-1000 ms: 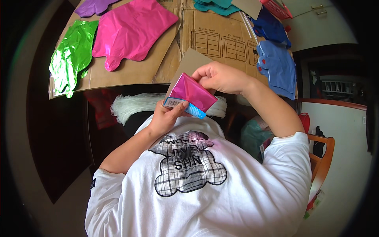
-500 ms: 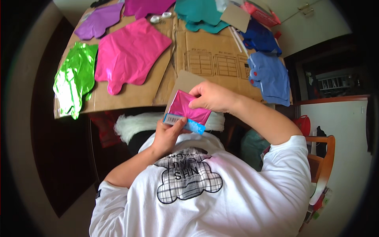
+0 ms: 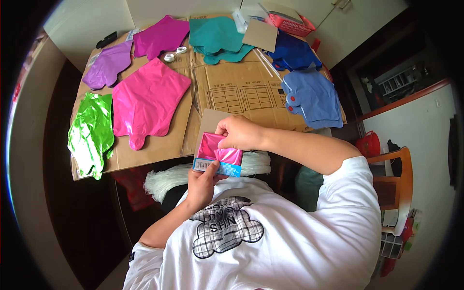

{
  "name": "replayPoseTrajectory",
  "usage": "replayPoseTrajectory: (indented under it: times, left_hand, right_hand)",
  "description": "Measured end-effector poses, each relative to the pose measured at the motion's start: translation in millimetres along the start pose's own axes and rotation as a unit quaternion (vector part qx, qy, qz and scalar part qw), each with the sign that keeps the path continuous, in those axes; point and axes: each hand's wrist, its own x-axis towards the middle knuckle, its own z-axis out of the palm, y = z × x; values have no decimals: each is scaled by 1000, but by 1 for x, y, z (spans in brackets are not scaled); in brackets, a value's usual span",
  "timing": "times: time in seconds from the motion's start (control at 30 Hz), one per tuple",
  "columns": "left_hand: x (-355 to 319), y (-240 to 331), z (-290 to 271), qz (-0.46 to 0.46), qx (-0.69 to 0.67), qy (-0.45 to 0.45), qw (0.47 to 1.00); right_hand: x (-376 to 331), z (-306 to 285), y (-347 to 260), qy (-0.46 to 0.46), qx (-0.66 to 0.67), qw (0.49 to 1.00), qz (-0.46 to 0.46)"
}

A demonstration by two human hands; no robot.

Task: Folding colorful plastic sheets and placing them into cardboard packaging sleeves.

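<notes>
1. Gripping the lower edge of a folded pink foil packet [image 3: 220, 153], the left hand [image 3: 200, 186] has its fingers closed, its thumb over the blue label strip [image 3: 228, 169]; its other fingers are mostly hidden behind.
2. The right hand [image 3: 240, 133] pinches the packet's upper part, thumb in front, its fingers bent with little gap between them.
3. The packet is just off the near edge of the cardboard-covered table [image 3: 217, 77], against a brown card [image 3: 212, 118] that shows above it.
4. A bundle of white strands [image 3: 164, 183] lies below the table edge.
5. A large pink foil piece [image 3: 151, 101] and a shiny green one [image 3: 91, 133] lie at the table's left, a light-blue stack [image 3: 314, 99] at its right.
</notes>
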Motion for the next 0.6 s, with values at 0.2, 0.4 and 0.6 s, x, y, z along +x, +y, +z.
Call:
replayPoseTrajectory:
  times: [0.2, 0.4, 0.6]
  left_hand:
    - [2, -1, 2, -7, -21, 14, 1000]
    - [3, 2, 5, -6, -22, 22, 999]
    - [1, 8, -5, -21, 39, 73, 996]
  right_hand:
    - [-1, -1, -7, 28, -94, 995, -11]
    - [5, -19, -11, 51, -273, 956, -88]
    - [106, -144, 25, 204, -22, 977, -65]
